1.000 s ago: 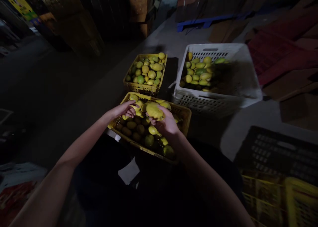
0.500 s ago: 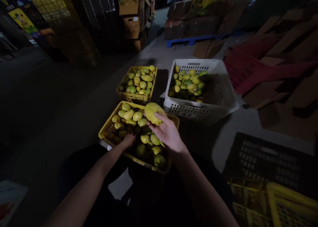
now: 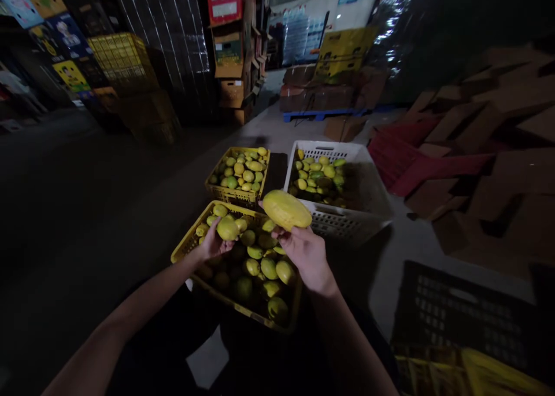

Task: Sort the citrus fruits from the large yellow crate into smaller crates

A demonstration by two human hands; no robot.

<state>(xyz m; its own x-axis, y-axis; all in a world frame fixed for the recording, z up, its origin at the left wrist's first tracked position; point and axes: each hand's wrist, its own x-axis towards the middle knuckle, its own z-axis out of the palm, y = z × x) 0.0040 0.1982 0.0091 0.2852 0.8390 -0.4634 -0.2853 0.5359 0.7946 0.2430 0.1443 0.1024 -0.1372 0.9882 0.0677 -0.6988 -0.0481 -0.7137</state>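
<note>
Holding large yellow mango (image 3: 287, 210) in right hand (image 3: 307, 255), skin speckled, oblong

**Both hands now lifted, each with a fruit**

The right hand (image 3: 307, 256) has raised its large yellow oval mango (image 3: 287, 210) from just over the near yellow slatted plastic crate (image 3: 185, 247) to a higher spot, toward the white perforated plastic crate (image 3: 347, 225); the fruit now lies nearly level across the fingertips. The left hand (image 3: 212, 244), half a second ago sunk among the fruit at the crate's near side, has come up gripping a smaller yellow-green mango (image 3: 227, 229). The head camera has tilted upward, so both far crates sit lower in view and more of the stacked boxes behind shows.
</note>
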